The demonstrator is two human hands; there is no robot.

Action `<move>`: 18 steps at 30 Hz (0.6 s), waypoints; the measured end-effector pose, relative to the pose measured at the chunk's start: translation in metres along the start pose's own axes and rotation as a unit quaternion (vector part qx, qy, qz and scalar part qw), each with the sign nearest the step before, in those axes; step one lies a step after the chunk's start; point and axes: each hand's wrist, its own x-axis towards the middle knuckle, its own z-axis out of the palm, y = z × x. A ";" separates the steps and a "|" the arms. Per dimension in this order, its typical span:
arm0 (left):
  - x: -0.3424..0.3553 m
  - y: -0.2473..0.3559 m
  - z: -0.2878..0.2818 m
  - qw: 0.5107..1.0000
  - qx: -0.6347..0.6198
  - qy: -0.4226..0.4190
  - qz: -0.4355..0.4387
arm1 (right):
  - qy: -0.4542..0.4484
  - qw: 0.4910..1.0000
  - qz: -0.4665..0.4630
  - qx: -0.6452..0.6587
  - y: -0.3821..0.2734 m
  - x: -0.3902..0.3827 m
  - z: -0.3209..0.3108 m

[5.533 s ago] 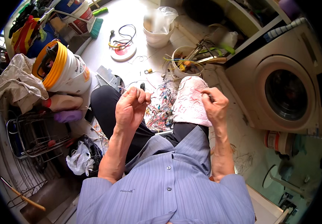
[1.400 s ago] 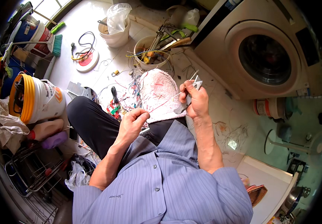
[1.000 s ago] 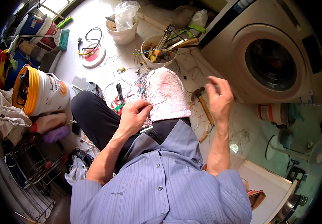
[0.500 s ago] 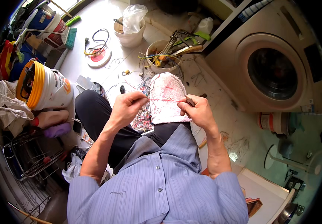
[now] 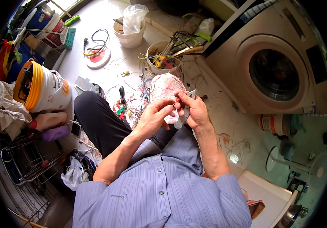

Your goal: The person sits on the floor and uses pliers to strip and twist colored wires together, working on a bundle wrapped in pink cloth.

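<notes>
A thin red wire is pinched between my two hands, above a pinkish-white towel pad lying over my right knee. My left hand is closed, its fingertips gripping the wire. Meeting it there, my right hand is also closed on the wire. A flat, shiny metal tool, perhaps a knife, sticks out past my right fingers; the rest of it is hidden in the hand. Left of the pad, a pile of coloured wire scraps covers the floor, with a black-handled tool among them.
Ahead stand a bucket of tools and wires and a bucket with a plastic bag. A washing machine is at the right. A white bucket with a yellow rim is at the left, above a wire rack.
My hands have come together; the red wire was stretched straight between them and is now bunched at the fingertips. My left hand has moved right and nearer to me. The metal tool has turned.
</notes>
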 end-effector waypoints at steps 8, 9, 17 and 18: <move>-0.005 -0.005 -0.005 0.999 -0.008 0.030 -0.028 | 0.017 1.000 -0.003 -0.025 0.004 0.001 -0.004; -0.005 -0.005 -0.006 0.999 -0.009 0.038 -0.038 | 0.024 0.999 -0.013 -0.036 0.006 0.002 -0.006; -0.009 -0.007 -0.013 0.996 0.010 0.077 -0.042 | 0.086 0.990 -0.074 -0.086 0.009 0.008 -0.009; -0.009 -0.009 -0.013 0.996 0.023 0.079 -0.028 | 0.092 0.989 -0.072 -0.090 0.009 0.009 -0.009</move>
